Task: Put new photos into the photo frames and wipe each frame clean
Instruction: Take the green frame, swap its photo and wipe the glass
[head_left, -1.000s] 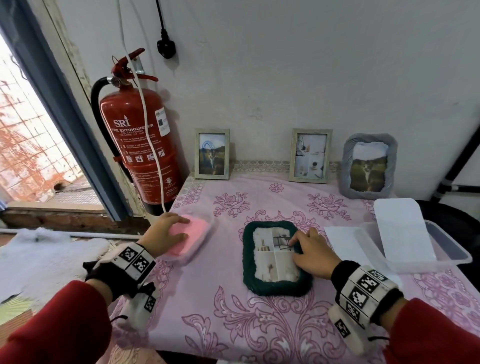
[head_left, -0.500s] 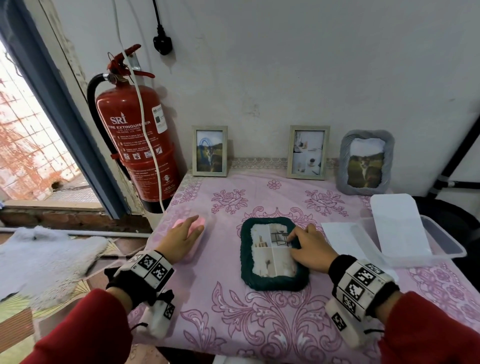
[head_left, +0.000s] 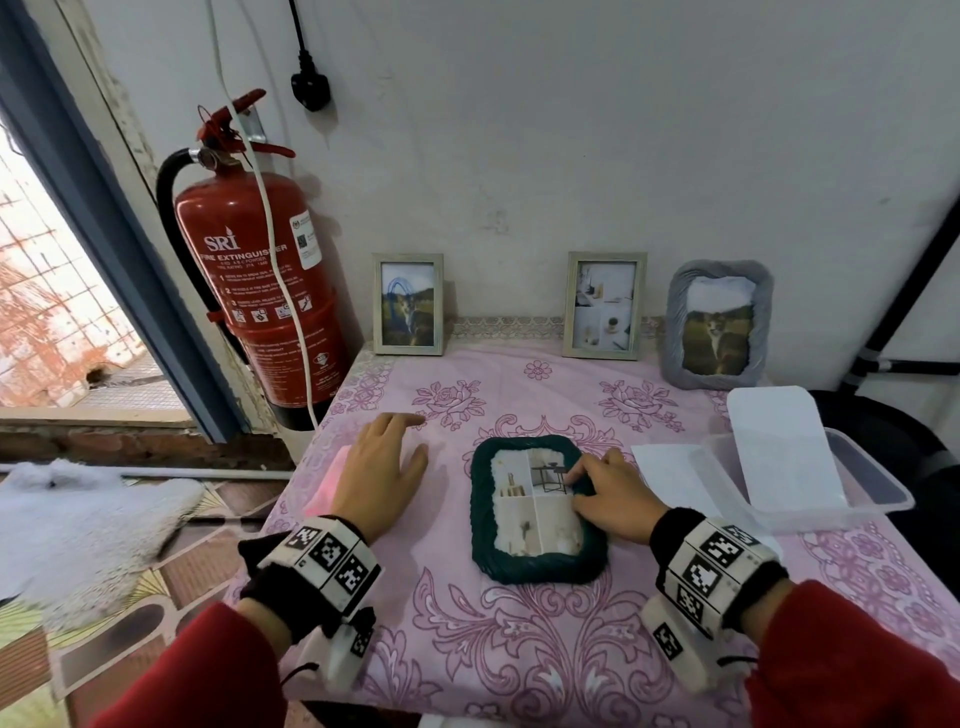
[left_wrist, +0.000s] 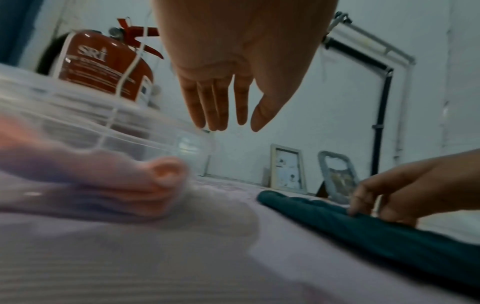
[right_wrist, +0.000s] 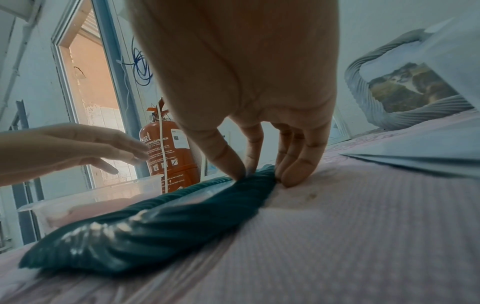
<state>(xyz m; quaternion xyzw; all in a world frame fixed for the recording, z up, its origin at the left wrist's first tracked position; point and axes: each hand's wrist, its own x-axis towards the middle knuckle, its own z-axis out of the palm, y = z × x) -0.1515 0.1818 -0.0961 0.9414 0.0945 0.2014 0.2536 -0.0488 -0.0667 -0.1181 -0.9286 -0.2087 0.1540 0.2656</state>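
A dark green photo frame (head_left: 540, 569) lies flat on the pink tablecloth with a photo of rooms under its glass. My right hand (head_left: 587, 483) grips its right rim. In the right wrist view the thumb and fingertips (right_wrist: 239, 166) pinch that green edge (right_wrist: 161, 224). My left hand (head_left: 387, 462) hovers just left of the frame, fingers straight, holding nothing; the left wrist view shows it (left_wrist: 226, 123) off the table. A folded pink cloth (head_left: 327, 483) lies under and left of it, inside a clear tub (left_wrist: 78, 127).
Three photo frames (head_left: 408, 304) (head_left: 605, 305) (head_left: 719, 325) stand against the wall. At the right a clear plastic box (head_left: 878, 493) holds a white sheet (head_left: 779, 447), with white paper (head_left: 670, 473) beside it. A red fire extinguisher (head_left: 260, 291) stands past the table's left edge.
My left hand has come off the pink cloth, lifted and moved right towards the green frame. The right hand has stayed on the frame's right rim.
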